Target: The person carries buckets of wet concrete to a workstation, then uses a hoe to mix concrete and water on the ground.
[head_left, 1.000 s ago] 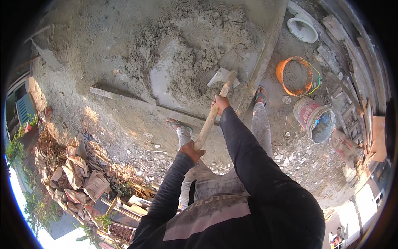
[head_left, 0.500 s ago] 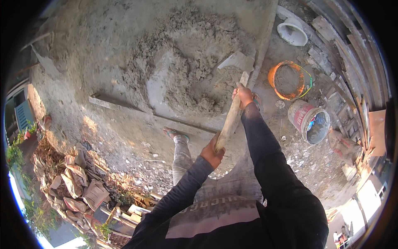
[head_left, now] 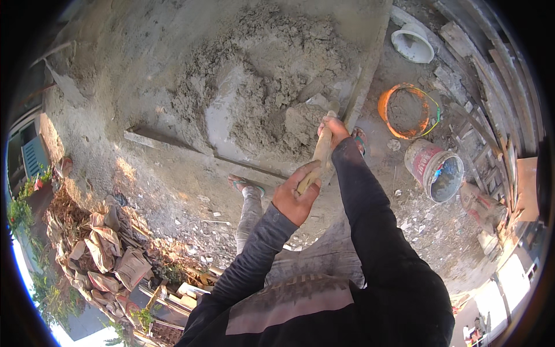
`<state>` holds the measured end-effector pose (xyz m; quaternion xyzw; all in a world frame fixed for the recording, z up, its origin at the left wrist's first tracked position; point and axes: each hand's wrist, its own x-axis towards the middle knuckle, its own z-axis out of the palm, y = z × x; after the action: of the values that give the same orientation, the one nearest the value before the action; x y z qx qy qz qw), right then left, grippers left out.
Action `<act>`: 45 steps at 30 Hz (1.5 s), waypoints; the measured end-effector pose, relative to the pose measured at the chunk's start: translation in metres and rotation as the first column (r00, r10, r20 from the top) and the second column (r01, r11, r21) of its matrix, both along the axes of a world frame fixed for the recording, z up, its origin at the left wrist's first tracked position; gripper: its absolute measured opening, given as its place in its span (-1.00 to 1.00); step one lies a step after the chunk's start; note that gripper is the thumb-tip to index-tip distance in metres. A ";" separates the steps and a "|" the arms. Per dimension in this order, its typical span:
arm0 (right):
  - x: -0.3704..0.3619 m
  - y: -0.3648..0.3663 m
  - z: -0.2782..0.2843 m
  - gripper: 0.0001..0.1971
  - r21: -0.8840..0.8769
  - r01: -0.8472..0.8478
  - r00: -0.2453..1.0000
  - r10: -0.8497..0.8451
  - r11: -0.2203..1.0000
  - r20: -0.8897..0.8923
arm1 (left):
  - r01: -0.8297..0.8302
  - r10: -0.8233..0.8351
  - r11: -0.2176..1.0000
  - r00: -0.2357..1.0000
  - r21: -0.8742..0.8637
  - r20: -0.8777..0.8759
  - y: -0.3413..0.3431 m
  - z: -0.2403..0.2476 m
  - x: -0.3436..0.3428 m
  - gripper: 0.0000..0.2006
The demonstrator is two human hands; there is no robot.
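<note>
Both my hands are on the thick wooden handle of a hoe (head_left: 321, 149). My right hand (head_left: 335, 129) wraps round it close to the head. Lower down, my left hand (head_left: 295, 199) is closed round the end nearest my body, the handle tip showing between thumb and fingers. Part of the hoe's grey blade shows beyond my right hand; wet mortar covers the rest. In front of my feet lies a rough ring of wet grey mortar (head_left: 260, 87) with a smooth wet patch at its left. A lump of mortar sits against the blade.
Wooden boards (head_left: 248, 169) edge the mortar in front and at right. To the right stand an orange-rimmed bucket (head_left: 384, 107), a tilted whitish bucket (head_left: 421, 162) and a white basin (head_left: 412, 46). Planks (head_left: 485, 75) line the far right. Crumpled paper sacks (head_left: 104, 248) are heaped at left.
The hoe's blade has sunk into the mortar, and a lump has gathered against it. Both hands have shifted slightly left, the left hand also higher, its grip looser round the handle end.
</note>
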<state>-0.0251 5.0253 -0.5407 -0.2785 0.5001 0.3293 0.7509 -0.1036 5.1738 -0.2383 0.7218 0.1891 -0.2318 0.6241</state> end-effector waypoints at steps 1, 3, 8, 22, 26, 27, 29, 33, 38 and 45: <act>0.002 -0.015 0.015 -0.88 0.081 0.040 0.998 -0.043 0.996 0.035 | 0.029 -0.028 0.999 0.997 -0.013 0.074 -0.019 0.023 0.019 -0.61; 0.010 -0.055 0.046 -0.88 0.241 0.112 0.984 -0.142 0.964 0.110 | 0.120 -0.118 0.993 0.984 -0.004 0.133 -0.054 0.070 0.046 -0.60; 0.038 -0.145 0.139 -0.88 0.388 0.268 0.958 -0.285 0.882 -0.013 | 0.347 -0.348 0.937 0.933 0.029 0.092 -0.133 0.159 0.067 -0.51; -0.027 -0.137 0.224 -0.81 -0.629 0.218 0.953 -0.026 0.747 0.300 | 0.513 -0.540 0.738 0.838 0.438 -0.072 -0.040 0.013 -0.139 -0.51; -0.042 -0.183 0.140 -0.85 -0.575 0.257 0.951 -0.097 0.777 0.294 | 0.623 -0.554 0.581 0.774 0.524 -0.306 -0.060 -0.077 -0.135 -0.52; -0.044 -0.191 0.139 -0.86 -0.543 0.272 0.949 -0.128 0.795 0.289 | 0.633 -0.547 0.575 0.768 0.517 -0.332 -0.065 -0.093 -0.134 -0.52; -0.044 -0.173 0.164 -0.85 -0.544 0.309 0.935 -0.144 0.780 0.324 | 0.650 -0.589 0.554 0.748 0.521 -0.306 -0.054 -0.103 -0.129 -0.50; -0.061 -0.144 0.207 -0.84 -0.520 0.362 0.879 -0.097 0.774 0.466 | 0.702 -0.650 0.614 0.709 0.362 -0.274 -0.059 -0.091 -0.142 -0.42; -0.104 -0.105 0.270 -0.32 -0.864 -0.264 0.678 0.720 0.430 0.151 | 0.425 -0.479 0.835 0.874 0.349 0.083 -0.032 -0.075 -0.216 -0.38; -0.320 -0.195 0.205 -0.70 -0.930 -0.047 0.810 0.559 0.365 0.178 | 0.417 -0.409 0.571 0.891 0.708 -0.195 0.050 -0.161 -0.135 -0.43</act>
<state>-0.3454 4.8306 -0.3358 -0.7933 0.3349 0.0721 0.5034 -0.2386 5.2236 -0.3996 0.9325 0.0953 -0.2785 0.2091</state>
